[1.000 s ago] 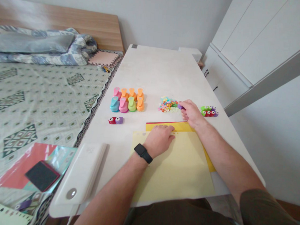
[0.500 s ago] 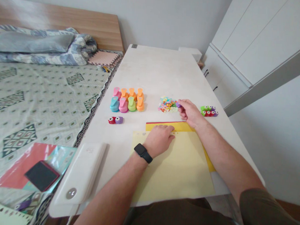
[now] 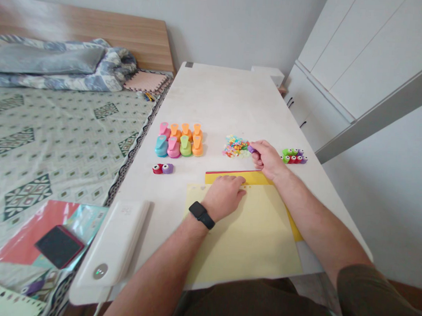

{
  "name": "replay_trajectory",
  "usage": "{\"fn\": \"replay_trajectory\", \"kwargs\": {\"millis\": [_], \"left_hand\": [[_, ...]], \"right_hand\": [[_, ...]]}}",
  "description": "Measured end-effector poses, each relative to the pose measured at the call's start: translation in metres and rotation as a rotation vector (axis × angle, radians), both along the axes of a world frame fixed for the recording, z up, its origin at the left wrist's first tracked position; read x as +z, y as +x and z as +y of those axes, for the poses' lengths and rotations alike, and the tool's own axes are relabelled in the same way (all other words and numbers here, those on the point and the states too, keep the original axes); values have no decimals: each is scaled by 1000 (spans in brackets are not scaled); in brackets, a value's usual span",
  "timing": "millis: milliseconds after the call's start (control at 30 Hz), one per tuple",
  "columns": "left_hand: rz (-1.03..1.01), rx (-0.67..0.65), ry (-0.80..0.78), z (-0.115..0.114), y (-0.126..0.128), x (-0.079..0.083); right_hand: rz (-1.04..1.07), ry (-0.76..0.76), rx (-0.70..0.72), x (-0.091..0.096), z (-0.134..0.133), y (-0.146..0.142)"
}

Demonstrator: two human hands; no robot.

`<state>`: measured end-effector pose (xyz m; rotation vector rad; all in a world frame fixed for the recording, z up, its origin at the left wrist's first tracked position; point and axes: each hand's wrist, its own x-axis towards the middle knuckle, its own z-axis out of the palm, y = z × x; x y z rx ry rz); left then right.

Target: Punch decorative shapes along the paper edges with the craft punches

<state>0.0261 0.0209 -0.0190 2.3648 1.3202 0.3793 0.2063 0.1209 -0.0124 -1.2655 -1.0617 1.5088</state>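
My left hand [image 3: 225, 193] lies on a pale yellow sheet of paper [image 3: 249, 239], its fingers reaching over the top edge. A row of small punched holes runs along that edge. Under the sheet, deeper yellow paper [image 3: 259, 178] and a thin red edge show. My right hand [image 3: 268, 160] is closed around a small purple craft punch [image 3: 251, 149], partly hidden by the fingers. Just left of it lies a pile of colourful paper cut-outs [image 3: 235, 146].
Several larger craft punches [image 3: 179, 140] stand in two rows at left, with a red and a purple small punch [image 3: 167, 168] nearer me. More small punches [image 3: 293, 157] are at right. A white power bank [image 3: 118, 242] lies front left; a phone [image 3: 59, 247] rests on the bed.
My right hand has barely shifted, with the purple punch turned slightly in its fingers. My left hand and the paper stay in place.
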Motion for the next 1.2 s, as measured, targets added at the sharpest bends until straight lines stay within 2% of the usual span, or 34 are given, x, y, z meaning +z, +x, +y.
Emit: {"fn": "replay_trajectory", "kwargs": {"millis": [200,467,633,867,1200], "left_hand": [[0,0,6,0,0,1],[11,0,-1,0,1,1],[0,3,12,0,0,0],[-3,-2,11,0,0,-1],[-7,-13,42,-1,0,-2]], "right_hand": [[-16,1,-26,-5,1,-1],[6,-44,-4,1,-1,-3],[4,-7,-32,-1,0,-2],[-1,8,0,2,-2,-3],[-201,217,223,14,-20,-28]]}}
